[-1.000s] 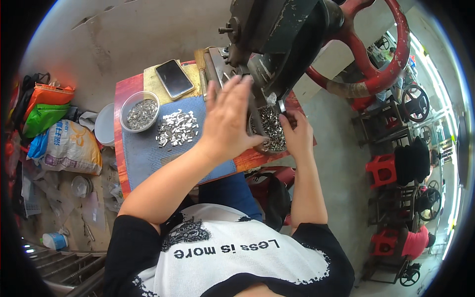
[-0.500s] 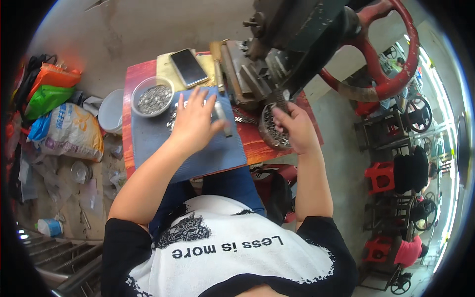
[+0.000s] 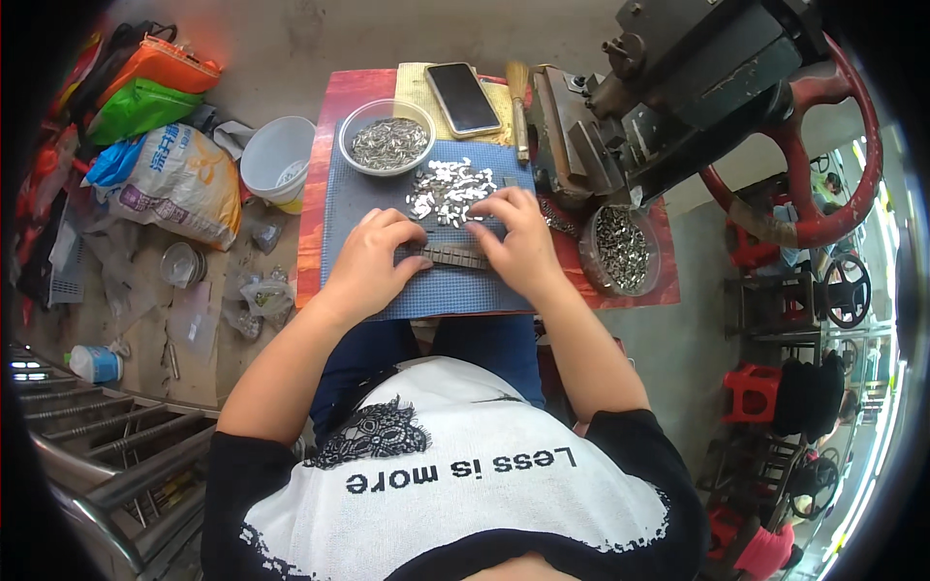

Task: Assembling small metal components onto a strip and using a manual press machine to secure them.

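Observation:
A dark, notched metal strip point(image 3: 453, 256) lies across the blue ribbed mat point(image 3: 363, 295) in front of me. My left hand point(image 3: 373, 257) has thumb and fingers closed around the strip's left end. Over the strip's right end, my right hand point(image 3: 520, 242) reaches toward a loose pile of small shiny metal pieces point(image 3: 448, 192). Its thumb and index finger are apart at the pile's near right edge, and I see nothing held between them. Beyond the pile stands a clear round tub point(image 3: 346, 155) filled with small metal pins.
At right, a hand press point(image 3: 668, 116) with a red wheel point(image 3: 799, 165) overhangs the red tabletop point(image 3: 320, 194). A clear tub of metal pieces point(image 3: 620, 250) sits below it. A phone point(image 3: 463, 99) and a brush point(image 3: 520, 111) lie at the back. A white bucket point(image 3: 281, 160) stands left.
My right hand has come from the press and right tub to the mat. My left hand has drawn back from the pile to the strip, which now lies between both hands. The view has shifted.

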`<state>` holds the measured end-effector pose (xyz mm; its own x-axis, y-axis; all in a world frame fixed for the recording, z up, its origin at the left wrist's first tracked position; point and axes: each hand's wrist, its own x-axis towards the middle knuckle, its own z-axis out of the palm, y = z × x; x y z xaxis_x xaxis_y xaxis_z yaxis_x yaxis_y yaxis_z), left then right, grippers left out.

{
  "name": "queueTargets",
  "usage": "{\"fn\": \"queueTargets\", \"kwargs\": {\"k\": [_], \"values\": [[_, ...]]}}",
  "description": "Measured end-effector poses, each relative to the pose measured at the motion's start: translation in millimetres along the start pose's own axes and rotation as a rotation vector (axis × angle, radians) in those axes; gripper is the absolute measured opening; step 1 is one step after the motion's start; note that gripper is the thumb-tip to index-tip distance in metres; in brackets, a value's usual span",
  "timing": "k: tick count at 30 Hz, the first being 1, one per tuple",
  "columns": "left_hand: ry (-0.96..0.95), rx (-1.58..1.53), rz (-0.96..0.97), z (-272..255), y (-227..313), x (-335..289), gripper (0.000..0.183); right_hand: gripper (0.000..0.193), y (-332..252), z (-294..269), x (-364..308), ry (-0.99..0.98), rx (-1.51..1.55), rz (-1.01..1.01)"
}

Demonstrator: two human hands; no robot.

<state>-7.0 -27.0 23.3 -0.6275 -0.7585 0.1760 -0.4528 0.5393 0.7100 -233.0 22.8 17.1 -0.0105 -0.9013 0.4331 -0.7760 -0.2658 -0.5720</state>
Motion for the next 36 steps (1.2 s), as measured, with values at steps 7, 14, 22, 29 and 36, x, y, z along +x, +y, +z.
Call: {"fn": "queueTargets", "kwargs": {"k": [7, 14, 22, 29, 36], "values": [[0.132, -0.099, 0.015, 3, -9, 21, 0.014, 0.012, 6, 5, 14, -0.149, -0.121, -0.078], [0.039, 0.045, -0.003, 11, -9, 31, 0.013, 0.011, -1, -24, -4, -0.174, 0.037, -0.064], [-0.161, -0.201, -0.034, -10, -6, 30, 0.01, 0.012, -7, -27, -30, -0.247, 0.002, -0.012], [-0.254, -0.121, -0.045, -22, -6, 25, 0.014, 0.009, -6, -32, -30, -0.188, 0.04, -0.012], [-0.241, -0.204, -0.194, -25, -7, 19, 0.015, 0.01, -2, -18, 4, -0.143, -0.02, 0.092]]}}
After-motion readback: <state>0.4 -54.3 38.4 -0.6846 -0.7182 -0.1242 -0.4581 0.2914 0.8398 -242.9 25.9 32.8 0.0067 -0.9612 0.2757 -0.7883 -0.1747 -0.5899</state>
